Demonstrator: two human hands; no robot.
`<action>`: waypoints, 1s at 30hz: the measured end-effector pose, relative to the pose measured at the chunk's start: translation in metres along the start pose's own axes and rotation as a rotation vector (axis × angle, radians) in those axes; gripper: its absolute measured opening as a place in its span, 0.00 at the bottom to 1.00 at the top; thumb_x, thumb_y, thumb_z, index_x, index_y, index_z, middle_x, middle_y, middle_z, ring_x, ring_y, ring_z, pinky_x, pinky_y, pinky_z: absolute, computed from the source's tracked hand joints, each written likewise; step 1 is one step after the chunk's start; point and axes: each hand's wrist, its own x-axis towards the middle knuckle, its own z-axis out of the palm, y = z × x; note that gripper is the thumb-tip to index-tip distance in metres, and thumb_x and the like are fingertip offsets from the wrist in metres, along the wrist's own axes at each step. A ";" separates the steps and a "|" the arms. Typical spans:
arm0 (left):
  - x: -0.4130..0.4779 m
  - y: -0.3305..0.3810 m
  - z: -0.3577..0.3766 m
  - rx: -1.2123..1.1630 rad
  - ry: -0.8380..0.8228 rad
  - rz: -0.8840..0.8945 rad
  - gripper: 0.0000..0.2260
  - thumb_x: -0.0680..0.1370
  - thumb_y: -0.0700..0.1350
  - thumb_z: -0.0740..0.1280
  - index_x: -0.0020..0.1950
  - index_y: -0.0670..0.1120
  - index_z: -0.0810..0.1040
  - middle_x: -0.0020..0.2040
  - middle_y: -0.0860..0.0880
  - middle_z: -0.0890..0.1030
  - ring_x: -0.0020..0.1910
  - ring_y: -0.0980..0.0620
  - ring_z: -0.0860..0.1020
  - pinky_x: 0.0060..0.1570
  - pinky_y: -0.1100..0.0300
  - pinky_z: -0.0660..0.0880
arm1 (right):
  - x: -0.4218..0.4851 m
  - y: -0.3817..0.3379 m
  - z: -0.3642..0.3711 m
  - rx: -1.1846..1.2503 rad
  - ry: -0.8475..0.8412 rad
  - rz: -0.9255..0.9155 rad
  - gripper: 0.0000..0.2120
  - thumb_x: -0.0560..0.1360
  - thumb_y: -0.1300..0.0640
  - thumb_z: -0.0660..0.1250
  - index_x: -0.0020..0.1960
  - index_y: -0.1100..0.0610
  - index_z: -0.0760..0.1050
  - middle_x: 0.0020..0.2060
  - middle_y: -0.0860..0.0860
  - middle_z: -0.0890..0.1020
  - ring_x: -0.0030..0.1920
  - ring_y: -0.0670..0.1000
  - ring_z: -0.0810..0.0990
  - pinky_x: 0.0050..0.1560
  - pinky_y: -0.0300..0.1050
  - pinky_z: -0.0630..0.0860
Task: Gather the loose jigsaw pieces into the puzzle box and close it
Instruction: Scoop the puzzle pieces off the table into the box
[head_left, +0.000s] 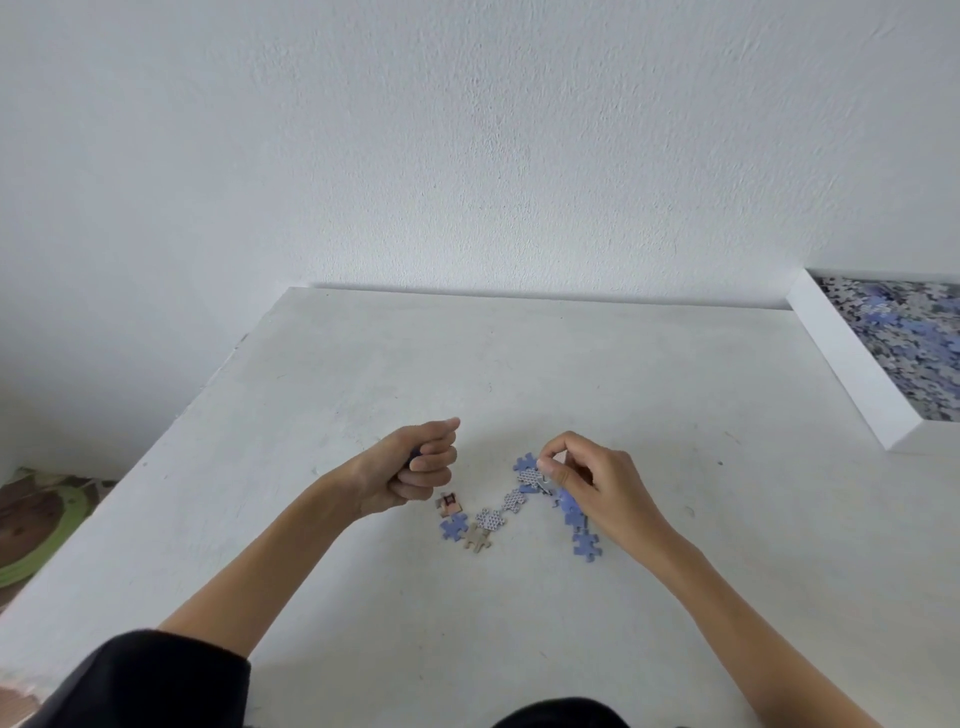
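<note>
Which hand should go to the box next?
Probably the right hand: it pinches a piece, and the puzzle box sits off to that side. The left hand, gripping a blue bit, is farther away.

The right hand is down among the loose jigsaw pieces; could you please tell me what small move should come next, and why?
Probably lift the piece that the right hand pinches clear of the table, then carry it toward the open puzzle box at the far right. Other loose pieces lie between the hands, not yet gathered.
</note>
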 end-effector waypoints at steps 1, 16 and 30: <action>0.000 -0.001 0.002 0.060 0.011 0.014 0.17 0.76 0.51 0.60 0.28 0.48 0.69 0.21 0.55 0.61 0.20 0.60 0.55 0.18 0.69 0.49 | 0.000 -0.001 0.000 -0.003 0.005 -0.001 0.06 0.76 0.52 0.63 0.44 0.54 0.75 0.22 0.45 0.66 0.23 0.45 0.63 0.27 0.37 0.60; 0.003 -0.003 0.013 0.360 -0.088 0.060 0.09 0.78 0.47 0.63 0.47 0.45 0.80 0.22 0.54 0.61 0.21 0.57 0.58 0.32 0.56 0.54 | -0.001 0.005 -0.031 1.830 -0.073 0.493 0.11 0.62 0.65 0.77 0.38 0.56 0.76 0.24 0.44 0.59 0.23 0.42 0.63 0.20 0.30 0.68; 0.020 -0.007 0.045 0.930 0.166 0.355 0.06 0.74 0.47 0.70 0.49 0.49 0.82 0.23 0.55 0.59 0.25 0.57 0.57 0.29 0.66 0.57 | -0.019 0.001 -0.035 -0.110 -0.126 0.226 0.13 0.57 0.42 0.77 0.40 0.42 0.79 0.23 0.44 0.70 0.26 0.43 0.67 0.30 0.37 0.61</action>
